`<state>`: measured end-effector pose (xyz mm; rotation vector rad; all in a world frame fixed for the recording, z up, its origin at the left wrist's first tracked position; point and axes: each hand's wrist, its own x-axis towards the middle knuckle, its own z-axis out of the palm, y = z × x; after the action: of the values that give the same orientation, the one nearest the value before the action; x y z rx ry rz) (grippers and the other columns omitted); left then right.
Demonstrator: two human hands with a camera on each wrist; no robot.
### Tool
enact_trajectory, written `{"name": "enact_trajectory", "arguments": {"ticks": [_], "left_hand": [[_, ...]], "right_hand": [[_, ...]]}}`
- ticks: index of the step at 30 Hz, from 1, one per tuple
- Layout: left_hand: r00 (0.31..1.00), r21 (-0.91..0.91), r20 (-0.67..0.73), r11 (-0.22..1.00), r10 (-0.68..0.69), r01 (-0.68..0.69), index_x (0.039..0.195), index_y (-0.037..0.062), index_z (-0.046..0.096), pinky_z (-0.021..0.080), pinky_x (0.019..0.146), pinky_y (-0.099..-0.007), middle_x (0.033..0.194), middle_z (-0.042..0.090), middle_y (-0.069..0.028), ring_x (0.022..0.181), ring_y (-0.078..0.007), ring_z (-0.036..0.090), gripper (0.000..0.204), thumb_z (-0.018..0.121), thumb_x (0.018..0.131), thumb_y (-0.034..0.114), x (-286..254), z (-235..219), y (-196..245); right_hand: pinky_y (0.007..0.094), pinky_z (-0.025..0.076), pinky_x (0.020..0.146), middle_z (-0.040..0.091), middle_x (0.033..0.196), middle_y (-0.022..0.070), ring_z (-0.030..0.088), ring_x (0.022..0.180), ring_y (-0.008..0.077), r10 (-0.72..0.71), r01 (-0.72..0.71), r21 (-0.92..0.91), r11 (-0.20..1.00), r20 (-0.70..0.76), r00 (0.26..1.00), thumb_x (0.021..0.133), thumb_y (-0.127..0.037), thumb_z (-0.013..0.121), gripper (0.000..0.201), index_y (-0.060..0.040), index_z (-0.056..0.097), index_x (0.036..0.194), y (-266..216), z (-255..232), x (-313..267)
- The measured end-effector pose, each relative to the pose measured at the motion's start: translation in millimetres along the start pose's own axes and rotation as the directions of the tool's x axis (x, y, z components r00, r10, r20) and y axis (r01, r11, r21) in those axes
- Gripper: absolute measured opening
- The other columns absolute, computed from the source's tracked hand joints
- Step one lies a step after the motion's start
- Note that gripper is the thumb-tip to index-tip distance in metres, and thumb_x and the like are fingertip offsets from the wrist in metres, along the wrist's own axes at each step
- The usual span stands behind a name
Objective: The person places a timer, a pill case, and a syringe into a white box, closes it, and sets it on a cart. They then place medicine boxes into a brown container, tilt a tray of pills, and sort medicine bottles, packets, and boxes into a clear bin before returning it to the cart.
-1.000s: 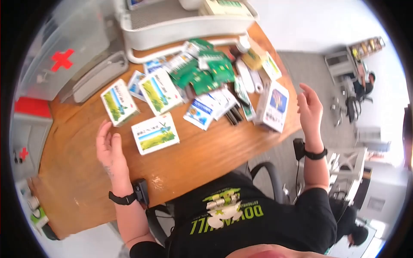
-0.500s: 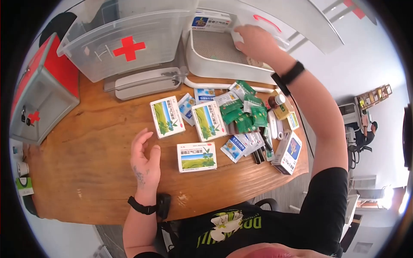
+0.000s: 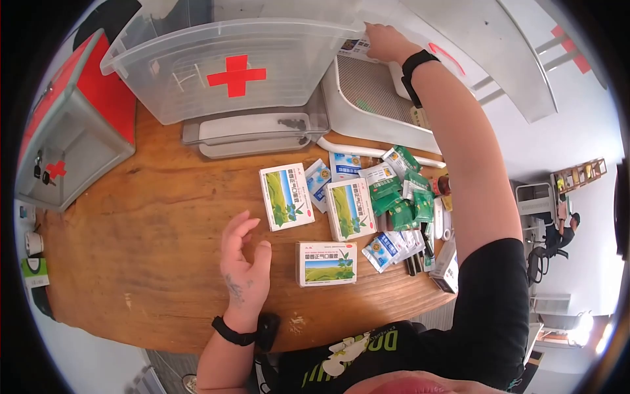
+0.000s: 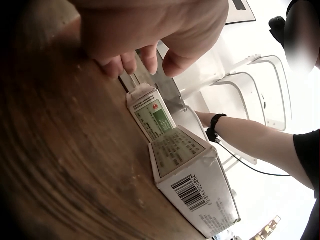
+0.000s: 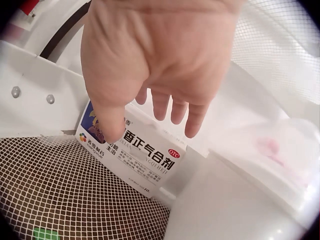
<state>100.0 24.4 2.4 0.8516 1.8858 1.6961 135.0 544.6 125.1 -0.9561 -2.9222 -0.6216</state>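
Observation:
My right hand [image 3: 388, 43] reaches into the white mesh-bottomed basket [image 3: 387, 125] at the back. In the right wrist view its thumb overlaps the front of a white medicine box [image 5: 135, 155] with a blue picture, and its fingertips show by the box's top edge. That box leans against the basket wall. My left hand [image 3: 246, 259] hovers at the table's front, fingers loosely bent, holding nothing. Just right of it lie three green-and-white medicine boxes: one upper left [image 3: 287, 197], one in the middle [image 3: 350, 209] and one nearest me [image 3: 327, 264].
Green sachets [image 3: 401, 203] and blue-white sachets [image 3: 392, 249] are heaped on the right of the wooden table [image 3: 164, 249]. Another white box [image 3: 446, 266] stands at the right edge. Behind are a clear bin [image 3: 164, 85] with a red cross, a grey tray [image 3: 256, 128] and a red-topped case [image 3: 98, 131].
My right hand has swung from the table's right side up into the basket, then onto the box at its back. The left hand stays bent beside the boxes. The head view has shifted.

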Motion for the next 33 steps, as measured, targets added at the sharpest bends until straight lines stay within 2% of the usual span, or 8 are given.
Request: {"name": "enact_trajectory", "arguments": {"ticks": [1, 4, 7, 15, 19, 22, 28, 33], "left_hand": [[1.0, 0.002, -0.002, 1.0, -0.004, 0.004, 0.124, 0.0066, 0.063, 0.044, 0.105, -0.0357, 0.144, 0.053, -0.0131, 0.131, -0.0247, 0.052, 0.039, 0.063, 0.087, -0.004, 0.1, 0.3, 1.3], [1.0, 0.018, 0.011, 1.0, -0.021, 0.021, 0.124, 0.0069, 0.063, 0.044, 0.105, -0.0362, 0.144, 0.053, -0.0127, 0.132, -0.0252, 0.051, 0.039, 0.064, 0.086, -0.004, -0.3, 0.0, 2.9], [1.0, 0.034, 0.015, 0.999, -0.012, 0.012, 0.124, 0.007, 0.063, 0.044, 0.105, -0.0366, 0.144, 0.053, -0.0124, 0.132, -0.0256, 0.051, 0.04, 0.064, 0.086, -0.003, 0.4, 0.9, 1.4], [1.0, 0.055, 0.003, 0.998, 0.02, -0.02, 0.123, 0.0065, 0.063, 0.045, 0.103, -0.036, 0.142, 0.055, -0.0132, 0.129, -0.026, 0.053, 0.038, 0.064, 0.087, -0.001, -0.1, 1.5, 0.2], [0.998, 0.07, -0.002, 0.995, 0.07, -0.07, 0.123, 0.0061, 0.063, 0.045, 0.102, -0.0357, 0.141, 0.056, -0.0134, 0.128, -0.026, 0.054, 0.037, 0.064, 0.087, -0.001, 0.6, 3.0, -1.4], [0.997, 0.069, 0.005, 0.994, 0.082, -0.082, 0.123, 0.0063, 0.063, 0.045, 0.102, -0.0354, 0.141, 0.057, -0.013, 0.128, -0.0255, 0.054, 0.035, 0.064, 0.088, 0.001, 1.6, 2.9, -6.5], [0.999, 0.054, 0.005, 0.998, 0.042, -0.042, 0.123, 0.0073, 0.064, 0.045, 0.101, -0.0346, 0.141, 0.058, -0.0125, 0.127, -0.0236, 0.055, 0.032, 0.064, 0.091, 0.005, 2.6, 3.7, -12.1], [1.0, -0.01, 0.003, 1.0, 0.026, -0.026, 0.125, 0.0049, 0.064, 0.047, 0.099, -0.0318, 0.141, 0.058, -0.0121, 0.121, -0.0198, 0.057, 0.034, 0.065, 0.092, 0.006, 5.6, 2.9, -24.0]], "right_hand": [[0.0502, 0.053, 0.101, 0.06, 0.132, 0.0209, 0.06, 0.122, 0.0378, 0.022, -0.021, -0.016, 1.0, 0.064, 0.998, 0.085, -0.017, 0.072, 0.063, -0.0099, 0.05, 0.143, -3.1, -1.8, 0.4], [0.0442, 0.053, 0.1, 0.061, 0.127, 0.0208, 0.061, 0.118, 0.0405, 0.027, -0.028, -0.117, 0.993, -0.011, 1.0, 0.078, -0.023, 0.077, 0.06, -0.0018, 0.059, 0.131, -13.3, -10.9, -8.8], [0.0433, 0.054, 0.099, 0.064, 0.123, 0.0192, 0.062, 0.116, 0.0382, 0.049, -0.056, -0.173, 0.983, -0.044, 0.998, 0.078, -0.024, 0.077, 0.056, -0.0027, 0.061, 0.127, -4.5, -0.4, 1.0], [0.0452, 0.057, 0.088, 0.072, 0.107, 0.0165, 0.07, 0.103, 0.0318, 0.124, -0.124, -0.049, 0.991, -0.004, 0.992, 0.081, -0.027, 0.072, 0.045, -0.0061, 0.062, 0.12, -16.7, -21.8, -17.6], [0.0416, 0.058, 0.079, 0.074, 0.094, 0.0151, 0.074, 0.082, 0.0293, 0.198, -0.205, 0.107, 0.973, 0.071, 0.978, 0.081, -0.029, 0.072, 0.045, -0.0055, 0.065, 0.119, -31.5, -67.2, -49.3], [0.049, 0.056, 0.087, 0.072, 0.1, 0.0226, 0.07, 0.094, 0.0396, 0.113, -0.114, 0.008, 0.993, -0.222, 0.968, 0.079, -0.019, 0.068, 0.029, -0.0014, 0.068, 0.102, -37.9, -73.8, -76.2], [0.0475, 0.057, 0.082, 0.072, 0.097, 0.0226, 0.071, 0.094, 0.0388, 0.18, -0.18, 0.008, 0.984, -0.106, 0.978, 0.083, -0.013, 0.063, 0.021, -0.0006, 0.068, 0.099, -79.5, -139.2, -160.5], [0.0482, 0.057, 0.079, 0.071, 0.092, 0.0228, 0.071, 0.089, 0.0392, 0.107, -0.12, -0.054, 0.991, -0.194, 0.975, 0.082, -0.012, 0.063, 0.018, -0.0004, 0.067, 0.094, -80.0, -157.7, -206.0]]}}
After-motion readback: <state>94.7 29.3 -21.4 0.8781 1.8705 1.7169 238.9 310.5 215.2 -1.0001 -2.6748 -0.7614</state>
